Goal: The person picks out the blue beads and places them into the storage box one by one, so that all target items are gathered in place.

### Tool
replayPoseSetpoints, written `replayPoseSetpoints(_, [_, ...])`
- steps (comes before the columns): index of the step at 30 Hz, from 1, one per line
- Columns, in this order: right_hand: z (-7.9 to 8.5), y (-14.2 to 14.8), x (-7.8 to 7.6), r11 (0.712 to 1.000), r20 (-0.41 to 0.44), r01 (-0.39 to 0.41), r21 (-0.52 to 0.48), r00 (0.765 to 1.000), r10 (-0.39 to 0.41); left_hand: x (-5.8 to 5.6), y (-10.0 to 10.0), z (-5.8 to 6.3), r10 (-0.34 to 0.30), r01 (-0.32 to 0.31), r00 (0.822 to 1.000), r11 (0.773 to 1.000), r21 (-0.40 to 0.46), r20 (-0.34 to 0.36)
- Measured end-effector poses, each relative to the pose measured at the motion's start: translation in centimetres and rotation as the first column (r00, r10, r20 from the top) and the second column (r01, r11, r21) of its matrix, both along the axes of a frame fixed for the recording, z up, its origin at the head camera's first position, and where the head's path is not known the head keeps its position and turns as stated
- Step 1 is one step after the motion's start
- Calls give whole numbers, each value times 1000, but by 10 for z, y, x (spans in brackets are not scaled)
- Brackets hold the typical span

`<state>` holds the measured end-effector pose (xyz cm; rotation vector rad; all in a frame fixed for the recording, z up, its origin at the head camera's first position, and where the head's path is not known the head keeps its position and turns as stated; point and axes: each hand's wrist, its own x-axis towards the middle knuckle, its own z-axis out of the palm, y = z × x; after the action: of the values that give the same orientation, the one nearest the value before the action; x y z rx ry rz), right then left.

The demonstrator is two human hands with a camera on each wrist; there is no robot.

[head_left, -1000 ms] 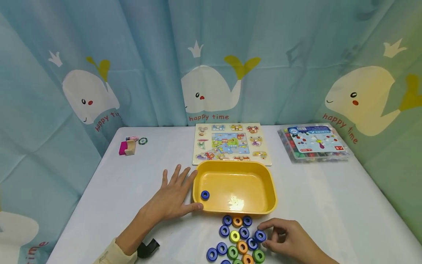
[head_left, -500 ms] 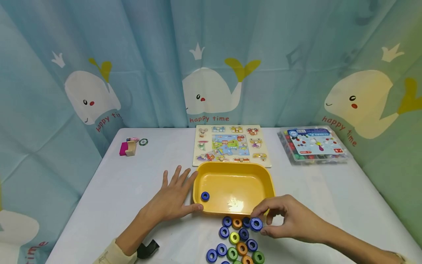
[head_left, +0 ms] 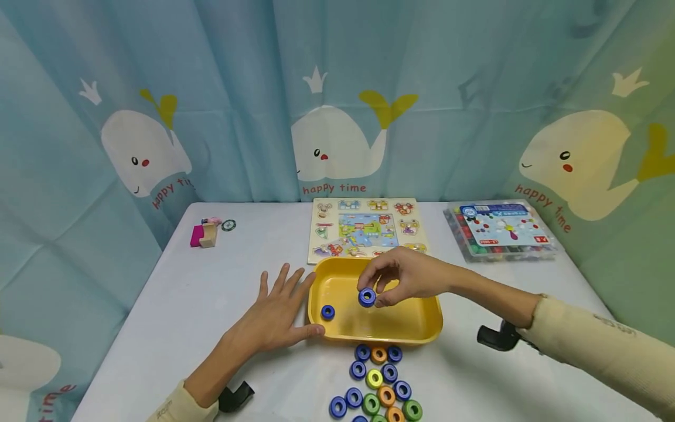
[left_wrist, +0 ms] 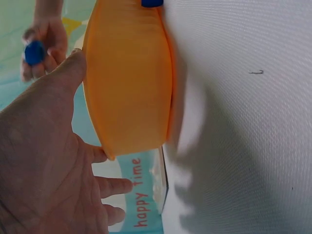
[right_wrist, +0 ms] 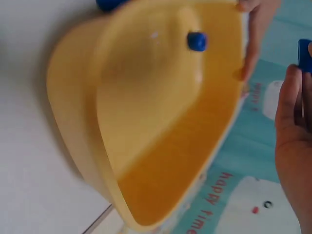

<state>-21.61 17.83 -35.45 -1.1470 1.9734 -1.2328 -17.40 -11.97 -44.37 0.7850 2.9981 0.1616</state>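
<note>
My right hand [head_left: 406,274] pinches a blue ring-shaped bead [head_left: 367,297] between thumb and fingers above the yellow tray [head_left: 406,337]. The same bead [right_wrist: 305,55] shows at the right edge of the right wrist view. Another blue ring bead [head_left: 328,312] lies in the tray's left part. My left hand [head_left: 276,313] rests with spread fingers at the tray's left side, thumb and index fingertip at the rim; the left wrist view shows this hand [left_wrist: 53,161] against the tray's outer wall [left_wrist: 129,78]. In front of the tray lie several blue, orange, yellow and green ring beads [head_left: 387,395].
Behind the tray lies a wooden picture puzzle board [head_left: 369,230]. A clear plastic case of colourful parts [head_left: 503,230] stands at the back right. Small toy pieces [head_left: 205,234] lie at the back left, beside a dark green ring [head_left: 228,225]. A whale-print curtain [head_left: 237,117] closes off the back.
My right hand has lifted the blue bead from the group in front and carried it up and left over the tray. My left hand has stayed in place.
</note>
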Motion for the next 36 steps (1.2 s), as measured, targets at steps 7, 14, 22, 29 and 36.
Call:
replayPoseSetpoints(7, [-30, -30, -37, 985, 41, -155, 73, 987, 153, -1, 0, -1, -4, 4, 1000, 1000, 11, -2])
replayPoseSetpoints(14, [-57, -47, -53, 956, 65, -267, 125, 963, 260, 0, 0, -1, -7, 7, 1000, 1000, 17, 3])
replayPoseSetpoints(22, [-82, -55, -59, 933, 167, -322, 161, 940, 296, 0, -1, -2, -25, 26, 999, 999, 24, -20])
replayPoseSetpoints(29, [-87, -59, -62, 910, 200, -359, 209, 926, 319, -3, 0, 0, -27, 27, 1000, 999, 27, -12])
replayPoseSetpoints(36, [-90, -63, -61, 901, 146, -357, 246, 933, 330, -2, -1, -2, -12, 11, 1000, 1000, 17, 11])
